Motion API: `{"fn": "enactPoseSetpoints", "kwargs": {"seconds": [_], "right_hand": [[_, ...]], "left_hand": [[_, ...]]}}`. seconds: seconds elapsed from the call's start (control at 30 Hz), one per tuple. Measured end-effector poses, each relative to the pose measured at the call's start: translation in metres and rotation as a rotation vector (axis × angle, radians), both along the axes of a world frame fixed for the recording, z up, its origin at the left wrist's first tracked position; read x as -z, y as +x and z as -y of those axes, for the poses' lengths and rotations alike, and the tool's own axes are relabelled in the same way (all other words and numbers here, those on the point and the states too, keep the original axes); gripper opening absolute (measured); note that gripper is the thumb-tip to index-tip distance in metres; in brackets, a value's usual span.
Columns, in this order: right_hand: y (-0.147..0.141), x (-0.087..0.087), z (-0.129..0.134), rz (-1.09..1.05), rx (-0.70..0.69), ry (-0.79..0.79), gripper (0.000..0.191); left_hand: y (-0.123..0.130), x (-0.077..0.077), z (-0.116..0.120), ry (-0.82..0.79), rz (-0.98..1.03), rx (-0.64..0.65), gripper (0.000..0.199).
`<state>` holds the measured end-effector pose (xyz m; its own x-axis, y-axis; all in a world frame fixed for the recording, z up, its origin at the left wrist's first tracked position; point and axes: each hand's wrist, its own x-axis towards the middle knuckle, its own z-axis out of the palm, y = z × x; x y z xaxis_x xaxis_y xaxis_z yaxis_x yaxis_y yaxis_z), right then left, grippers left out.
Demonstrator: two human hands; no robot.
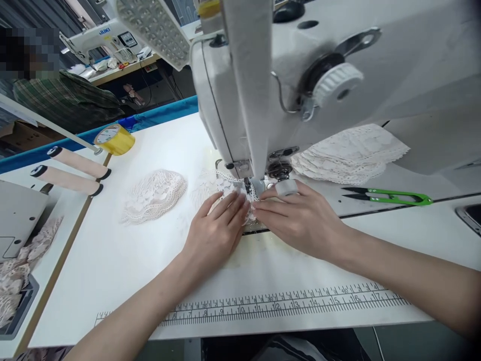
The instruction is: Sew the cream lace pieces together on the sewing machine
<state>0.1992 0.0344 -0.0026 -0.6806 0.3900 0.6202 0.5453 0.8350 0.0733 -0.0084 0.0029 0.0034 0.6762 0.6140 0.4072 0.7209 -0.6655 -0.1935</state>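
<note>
A small piece of white lace [227, 183] lies under the presser foot [248, 185] of a white sewing machine [221, 105]. My left hand [216, 228] rests on the lace left of the needle area, fingers stretched out flat. From the right, my right hand [304, 218] has its fingertips closed at the lace edge close to the foot; its thumb is hidden. A white band [286, 187] shows at its index finger. Left of my left hand sits a lace stack [156, 195]. Behind my right hand lies a larger lace pile [349, 153].
Green thread snips [398, 197] lie to the right. A printed ruler [259, 308] runs along the front edge. At the left are yellow tape [114, 140], two thread cones [67, 180] and gathered lace [33, 255]. A person in a plaid shirt [63, 100] sits beyond, near another machine [108, 40].
</note>
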Motion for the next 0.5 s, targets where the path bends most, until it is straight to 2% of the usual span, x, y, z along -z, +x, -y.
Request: {"fn": "enactPoseSetpoints", "kwargs": {"seconds": [0.5], "right_hand": [[0.0001, -0.0001, 0.0002, -0.019, -0.017, -0.018, 0.014]], "left_hand": [[0.0009, 0.0002, -0.0030, -0.008, 0.023, -0.012, 0.029]]}}
